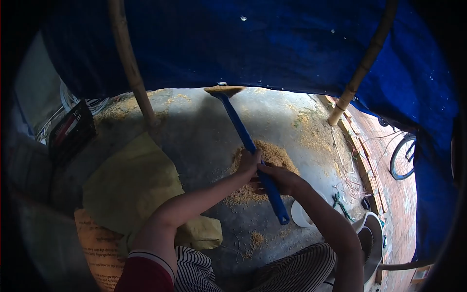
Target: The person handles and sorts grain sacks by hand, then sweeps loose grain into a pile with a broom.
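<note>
A blue tarp [272,44] hangs over the far side of the pile of husks [277,155], held by two bamboo poles: one [129,58] far left of the pile, the other [362,68] to its far right. The pile sits on a concrete floor [204,131], with loose husks scattered around it. A yellow sack [131,185] lies crumpled to the left of the pile, and a black crate [73,131] stands further left still. A bicycle wheel [402,158] shows well to the right of the pile.

The blue-handled tool [238,124] runs slantwise across the pile, its tan head beyond the pile's far edge and its butt end sticking out on the near side. The left hand [249,163] grips the handle over the pile's left part, fingers wrapped tight around it. The right hand [279,177] clasps the handle just nearer, at the pile's near edge, fingers likewise closed on it. A white bowl [300,214] rests on the near right of the pile
</note>
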`<state>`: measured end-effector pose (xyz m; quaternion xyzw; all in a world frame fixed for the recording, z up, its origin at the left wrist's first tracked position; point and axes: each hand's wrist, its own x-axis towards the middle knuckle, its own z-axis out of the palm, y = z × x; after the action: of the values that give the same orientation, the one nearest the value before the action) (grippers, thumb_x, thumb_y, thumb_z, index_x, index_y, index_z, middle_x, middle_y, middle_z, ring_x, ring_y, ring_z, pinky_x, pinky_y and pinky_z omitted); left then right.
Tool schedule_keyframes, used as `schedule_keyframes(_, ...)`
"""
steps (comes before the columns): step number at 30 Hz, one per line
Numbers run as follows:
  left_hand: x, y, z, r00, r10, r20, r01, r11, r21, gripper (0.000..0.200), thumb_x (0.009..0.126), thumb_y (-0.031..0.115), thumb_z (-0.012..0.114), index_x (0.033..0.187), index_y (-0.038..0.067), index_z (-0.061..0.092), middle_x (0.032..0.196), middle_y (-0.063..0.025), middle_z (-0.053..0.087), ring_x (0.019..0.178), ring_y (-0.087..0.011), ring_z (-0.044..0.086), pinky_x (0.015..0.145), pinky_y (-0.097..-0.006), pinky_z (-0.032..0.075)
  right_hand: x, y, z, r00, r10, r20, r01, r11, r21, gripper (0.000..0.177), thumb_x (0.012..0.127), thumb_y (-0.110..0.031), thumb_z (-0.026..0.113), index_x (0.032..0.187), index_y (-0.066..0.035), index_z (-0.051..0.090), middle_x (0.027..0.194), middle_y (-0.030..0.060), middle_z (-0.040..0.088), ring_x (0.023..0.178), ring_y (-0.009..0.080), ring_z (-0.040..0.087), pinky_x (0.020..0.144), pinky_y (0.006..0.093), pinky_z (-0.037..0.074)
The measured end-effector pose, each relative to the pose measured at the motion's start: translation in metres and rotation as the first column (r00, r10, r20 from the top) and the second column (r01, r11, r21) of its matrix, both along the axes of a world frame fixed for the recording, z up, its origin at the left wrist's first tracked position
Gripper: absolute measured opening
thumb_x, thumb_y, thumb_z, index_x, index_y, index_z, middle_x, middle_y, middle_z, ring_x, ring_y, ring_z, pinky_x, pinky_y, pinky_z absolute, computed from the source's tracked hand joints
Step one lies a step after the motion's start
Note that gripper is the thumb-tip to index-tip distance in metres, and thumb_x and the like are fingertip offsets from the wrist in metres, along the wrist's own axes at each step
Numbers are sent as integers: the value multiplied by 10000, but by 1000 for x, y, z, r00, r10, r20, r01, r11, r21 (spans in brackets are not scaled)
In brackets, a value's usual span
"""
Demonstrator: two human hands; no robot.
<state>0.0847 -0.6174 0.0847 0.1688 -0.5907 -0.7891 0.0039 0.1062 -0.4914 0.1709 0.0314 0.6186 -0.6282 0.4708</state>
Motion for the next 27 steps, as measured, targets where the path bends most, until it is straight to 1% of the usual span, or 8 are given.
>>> schedule_keyframes(3, -5, -24, 14, 974, -206, 92, 223, 940, -260, 425, 824, 414, 497, 794, -6, 553, 707, -91, 565, 654, -158, 552, 588, -305, 442, -8, 1, -15, 980, 9, 197, 38, 972, -233, 442, 849, -312, 524, 1163, -23, 407, 736, 60, 517, 584, 141, 526, 467, 251, 431)
schedule_keyframes(6, -19, -45, 8, 873, -468, 136, 482, 792, -375, 554, 817, 517, 445, 884, -25, 538, 777, -144, 563, 761, -216, 572, 669, -358, 442, -4, -5, 7, 998, -62, 23, 60, 997, 57, 324, 860, -236, 497, 1107, -31, 450, 561, -13, 429, 426, 82, 412, 359, 218, 324)
schedule_keyframes(9, -32, -59, 6, 919, -378, 110, 389, 835, -388, 680, 793, 536, 480, 1142, -46, 439, 993, -202, 541, 953, -256, 513, 838, -364, 386, 6, -11, 23, 994, -13, -108, 17, 999, 31, 201, 821, -241, 545, 856, -52, 485, 605, 25, 478, 455, 108, 482, 381, 241, 393)
schedule_keyframes(11, -39, -67, 4, 991, 130, -30, -129, 879, -458, 716, 807, 502, 469, 1220, -64, 318, 1157, -241, 445, 1058, -301, 475, 852, -380, 407, 0, -31, 29, 990, -3, -142, -3, 999, -41, 197, 817, -242, 549, 830, -55, 489, 603, 29, 478, 449, 105, 475, 375, 239, 385)
schedule_keyframes(13, -52, -89, 4, 959, 266, -101, -285, 884, -370, 762, 778, 402, 552, 1279, -52, 202, 1240, -270, 331, 1094, -343, 434, 883, -389, 394, -25, -62, 19, 991, 25, -130, -26, 1000, -6, 314, 853, -220, 498, 1107, -41, 461, 566, -2, 435, 434, 73, 420, 369, 202, 343)
schedule_keyframes(16, -51, -126, 25, 915, 345, -211, -403, 817, -413, 718, 735, 287, 605, 1263, -45, 251, 1218, -273, 338, 1069, -352, 447, 868, -380, 404, -67, -118, 0, 994, 81, -74, -95, 975, -200, 249, 864, -235, 487, 1026, -46, 476, 599, 6, 459, 456, 68, 432, 378, 194, 356)
schedule_keyframes(22, -44, -174, 12, 919, 386, -78, -382, 823, -420, 612, 694, 202, 605, 1201, -35, 359, 1177, -263, 383, 1029, -330, 478, 845, -362, 414, -76, -151, -42, 989, 142, -35, -145, 982, -120, 244, 884, -286, 461, 947, -50, 476, 603, 8, 471, 456, 65, 434, 389, 196, 365)
schedule_keyframes(27, -49, -173, -31, 955, 286, 82, -247, 916, -316, 558, 696, 198, 596, 1159, -31, 382, 1103, -224, 452, 971, -298, 500, 837, -356, 412, -50, -85, 4, 983, 167, -75, -171, 984, -49, 267, 898, -291, 438, 963, -36, 483, 591, 9, 479, 435, 61, 430, 388, 202, 359)
